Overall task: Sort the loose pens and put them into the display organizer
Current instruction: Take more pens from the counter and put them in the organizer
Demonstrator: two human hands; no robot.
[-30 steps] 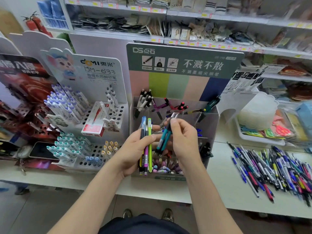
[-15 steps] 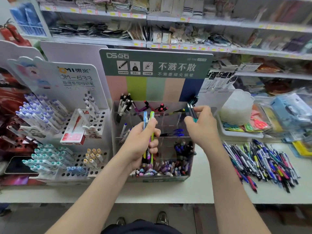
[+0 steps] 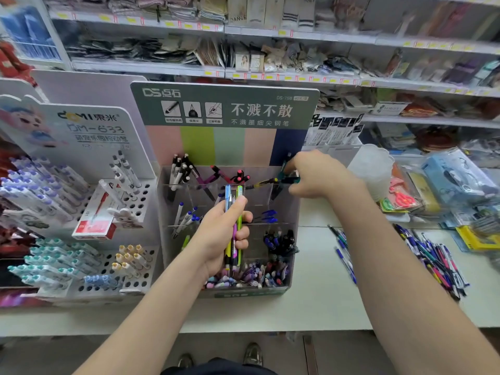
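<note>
The clear display organizer (image 3: 293,209) stands in the middle of the counter, its compartments partly filled with pens. My left hand (image 3: 221,236) grips a small bunch of pens (image 3: 233,228), blue, green and pink, upright in front of the organizer. My right hand (image 3: 313,175) is over the organizer's top right compartment, fingers curled round teal pens (image 3: 289,180) whose ends poke out to the left. A heap of loose pens (image 3: 433,258) lies on the counter to the right.
A white pen stand (image 3: 130,266) with rows of capped pens sits left of the organizer, a red box (image 3: 94,226) on it. A translucent tub (image 3: 376,169) and packaged goods lie at the right. Shelves of goods run behind.
My right hand carried the teal pens from in front of my left hand up and right to the organizer's top right compartment. My left hand kept its bunch and stayed put.
</note>
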